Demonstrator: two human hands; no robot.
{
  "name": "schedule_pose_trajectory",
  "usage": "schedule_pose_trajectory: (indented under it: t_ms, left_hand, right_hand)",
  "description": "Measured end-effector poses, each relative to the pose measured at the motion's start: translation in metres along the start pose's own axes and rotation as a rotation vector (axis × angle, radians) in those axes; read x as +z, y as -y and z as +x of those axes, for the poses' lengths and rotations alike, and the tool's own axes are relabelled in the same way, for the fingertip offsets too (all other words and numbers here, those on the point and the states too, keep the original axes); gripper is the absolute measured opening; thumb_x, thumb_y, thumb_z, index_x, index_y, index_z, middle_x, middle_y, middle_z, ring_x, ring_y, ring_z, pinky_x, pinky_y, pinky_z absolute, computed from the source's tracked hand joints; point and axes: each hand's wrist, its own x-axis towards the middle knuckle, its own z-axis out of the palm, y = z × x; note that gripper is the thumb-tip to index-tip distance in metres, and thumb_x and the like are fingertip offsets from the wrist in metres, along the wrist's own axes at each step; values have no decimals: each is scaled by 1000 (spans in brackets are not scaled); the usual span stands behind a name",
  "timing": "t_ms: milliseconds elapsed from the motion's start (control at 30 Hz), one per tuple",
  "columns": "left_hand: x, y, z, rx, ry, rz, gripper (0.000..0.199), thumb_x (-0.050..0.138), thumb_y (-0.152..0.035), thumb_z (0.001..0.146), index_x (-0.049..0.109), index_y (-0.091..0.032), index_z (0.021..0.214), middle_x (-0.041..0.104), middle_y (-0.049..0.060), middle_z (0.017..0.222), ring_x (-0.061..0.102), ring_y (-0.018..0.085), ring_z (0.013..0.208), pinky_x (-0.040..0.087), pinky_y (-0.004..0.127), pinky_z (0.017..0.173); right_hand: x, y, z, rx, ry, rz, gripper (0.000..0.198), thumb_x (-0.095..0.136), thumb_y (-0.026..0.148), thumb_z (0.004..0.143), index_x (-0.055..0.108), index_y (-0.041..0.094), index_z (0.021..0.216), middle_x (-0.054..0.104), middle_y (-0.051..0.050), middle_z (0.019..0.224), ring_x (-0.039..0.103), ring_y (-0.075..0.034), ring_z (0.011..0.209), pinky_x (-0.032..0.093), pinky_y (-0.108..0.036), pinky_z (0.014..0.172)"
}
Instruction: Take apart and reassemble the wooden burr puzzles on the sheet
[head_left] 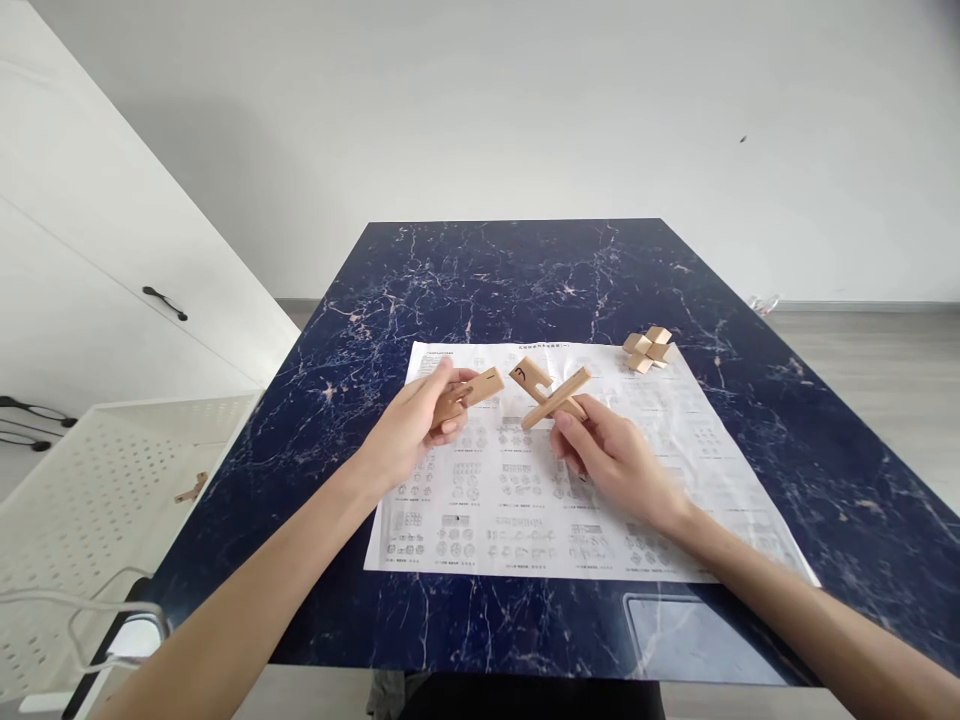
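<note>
My left hand [420, 412] is closed round a wooden puzzle piece [484, 385] with a short dark stroke on its end; my fingers cover part of it. In my right hand [611, 450], thumb and fingers grip two wooden pieces crossed over each other. One of them, a notched puzzle piece [529, 374], bears a dark handwritten mark, and a plain wooden bar [559, 397] lies across it. Both hands are above a printed instruction sheet [480, 550], with the held pieces a small gap apart.
An assembled wooden puzzle [648, 349] sits at the sheet's far right corner. The sheet lies on a dark blue marbled table [480, 280]. A phone-like flat object [697, 638] is at the near edge. To the left, a white perforated rack [112, 490] holds a small wooden piece [192, 488].
</note>
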Motion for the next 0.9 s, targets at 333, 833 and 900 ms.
schedule_pose_trajectory:
  t_ms: [333, 833, 900]
  left_hand:
    - [16, -4, -14, 192, 136, -127, 35, 64, -22, 104, 75, -22, 137, 66, 7, 110, 54, 13, 84, 48, 28, 78]
    - [50, 6, -37, 282, 99, 155, 48, 66, -34, 105, 61, -18, 150, 73, 13, 131, 76, 19, 88, 66, 35, 83]
    - [52, 7, -37, 304, 93, 156, 46, 66, -34, 105, 61, -20, 149, 66, 13, 145, 77, 17, 88, 67, 34, 81]
  right_hand:
    - [7, -11, -4, -191, -92, -565, 23, 40, 37, 111, 59, 23, 106, 66, -2, 68, 58, -19, 52, 33, -32, 52]
    - [13, -9, -4, -409, -133, -730, 21, 42, 27, 112, 61, 21, 108, 75, -4, 74, 66, -19, 56, 35, -32, 54]
    - [15, -10, -4, -447, -156, -728, 18, 44, 25, 111, 61, 20, 108, 74, -2, 72, 66, -18, 55, 36, -31, 54]
